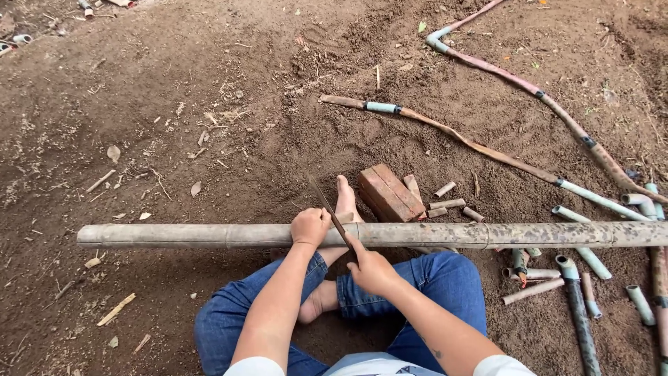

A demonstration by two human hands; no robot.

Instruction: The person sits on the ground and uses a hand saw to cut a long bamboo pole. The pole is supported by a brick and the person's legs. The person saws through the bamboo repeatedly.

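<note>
- A long bamboo pole (174, 235) lies across the bare earth ground (174, 83) from left to right, just in front of the seated person and over the bare foot (345, 198).
- The left hand (309, 227) is closed around the pole near its middle and presses it down.
- The right hand (372, 270) grips the handle of a thin knife (327, 205); its blade leans to the far left and crosses the pole beside the left hand.
- To do this cut well, I think the pole must stay pinned and must not roll, and the blade should keep away from the left fingers and from the foot under it.
- Just behind the pole, to the right of the foot, a red brick (391, 193) lies with short cut bamboo pieces (449, 204) around it.
- Farther to the right, old pipes and hoses (577, 191) are scattered; dry leaves and chips lie at the left.
</note>
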